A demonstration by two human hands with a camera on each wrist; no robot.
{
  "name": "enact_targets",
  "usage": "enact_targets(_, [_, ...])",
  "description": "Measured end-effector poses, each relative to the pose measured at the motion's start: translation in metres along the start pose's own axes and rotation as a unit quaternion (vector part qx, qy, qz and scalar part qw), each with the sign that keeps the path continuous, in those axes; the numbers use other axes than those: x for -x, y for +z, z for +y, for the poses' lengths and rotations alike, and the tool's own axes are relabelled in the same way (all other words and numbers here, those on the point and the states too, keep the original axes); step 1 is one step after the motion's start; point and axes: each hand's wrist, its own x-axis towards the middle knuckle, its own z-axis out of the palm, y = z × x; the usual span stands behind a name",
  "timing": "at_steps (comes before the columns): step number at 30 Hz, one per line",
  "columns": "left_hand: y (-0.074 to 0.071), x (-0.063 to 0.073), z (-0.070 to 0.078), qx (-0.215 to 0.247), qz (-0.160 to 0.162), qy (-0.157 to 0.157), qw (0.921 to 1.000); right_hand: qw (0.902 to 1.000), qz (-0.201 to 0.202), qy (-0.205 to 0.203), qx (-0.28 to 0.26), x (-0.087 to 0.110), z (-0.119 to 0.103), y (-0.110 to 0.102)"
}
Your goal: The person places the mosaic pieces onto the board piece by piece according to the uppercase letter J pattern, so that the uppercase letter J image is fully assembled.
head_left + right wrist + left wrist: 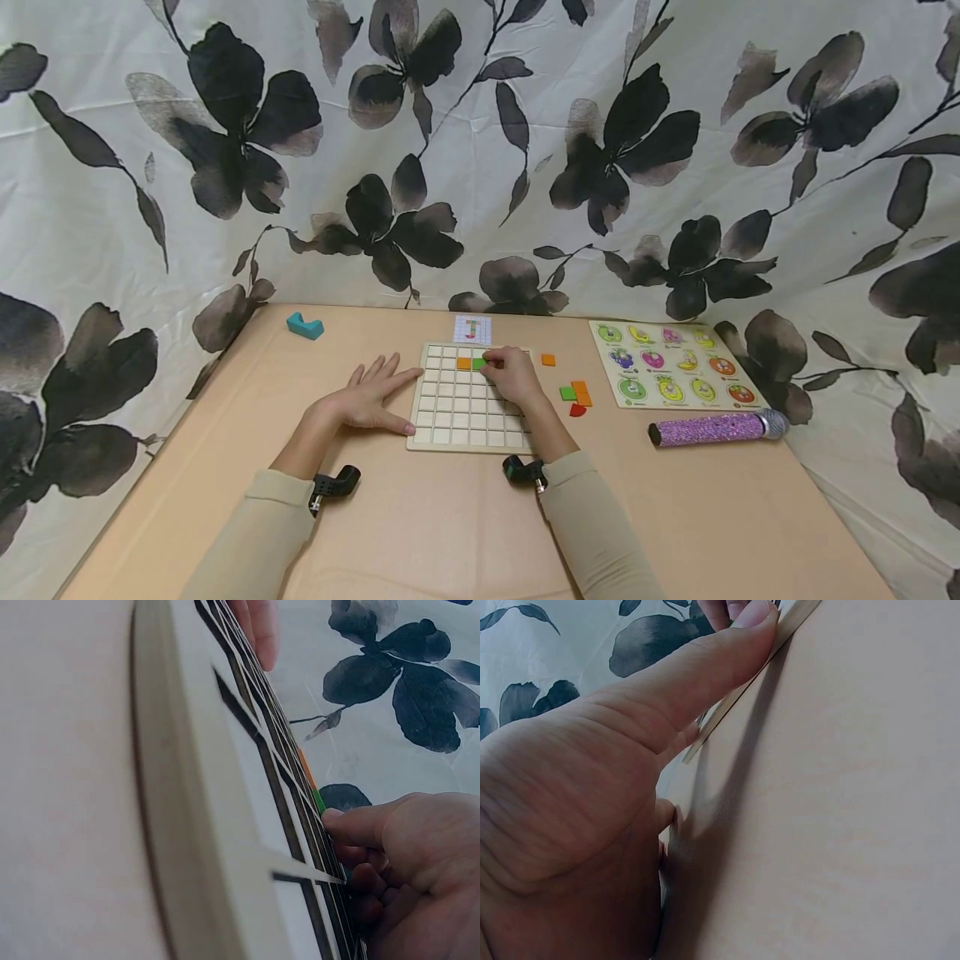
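A pale wooden grid board (442, 417) with raised square cells lies flat on the table. An orange square tile (464, 363) sits in its upper part, with a green square tile (477, 364) right beside it. My right hand (513, 377) reaches over the board's right side, its thumb and curled fingers pinching at the green tile; in the right wrist view the thumb tip meets the green tile (319, 801). Spread out at the board's left edge, my left hand (360, 400) touches it with thumb and index finger. The left wrist view shows that thumb (705, 671) along the rim.
A small pattern card (472, 329) lies behind the board. To the right are a loose orange tile (549, 360), a green tile (567, 392), orange tiles (581, 394) and a red piece (577, 410). Beyond lie a fruit picture sheet (626, 371), a glittery microphone (712, 428); far left, a teal block (305, 327).
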Motion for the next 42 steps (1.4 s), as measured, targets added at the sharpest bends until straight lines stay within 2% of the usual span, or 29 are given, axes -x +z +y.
enact_targets(8, [0.0,-0.001,0.0,0.005,0.003,0.001,1.0,0.9999,-0.01,0.005,0.005,0.0,-0.002,-0.001])
enact_targets(17, [-0.001,-0.001,0.0,0.005,0.001,0.0,1.0,0.9998,0.003,0.006,-0.018,0.002,-0.004,-0.004])
enact_targets(28, [-0.001,0.001,-0.001,0.004,-0.002,0.0,1.0,0.9994,0.014,-0.025,-0.021,0.011,-0.02,-0.024])
enact_targets(32, [-0.002,0.002,-0.001,0.007,0.001,0.0,1.0,0.9993,0.01,-0.034,-0.008,0.014,-0.022,-0.03])
enact_targets(39, [-0.002,0.001,0.0,0.008,-0.001,-0.002,1.0,0.997,0.015,-0.074,0.015,0.015,-0.026,-0.042])
enact_targets(42, [-0.001,0.001,0.0,0.009,-0.002,-0.002,1.0,0.9972,0.011,-0.073,0.016,0.016,-0.027,-0.047])
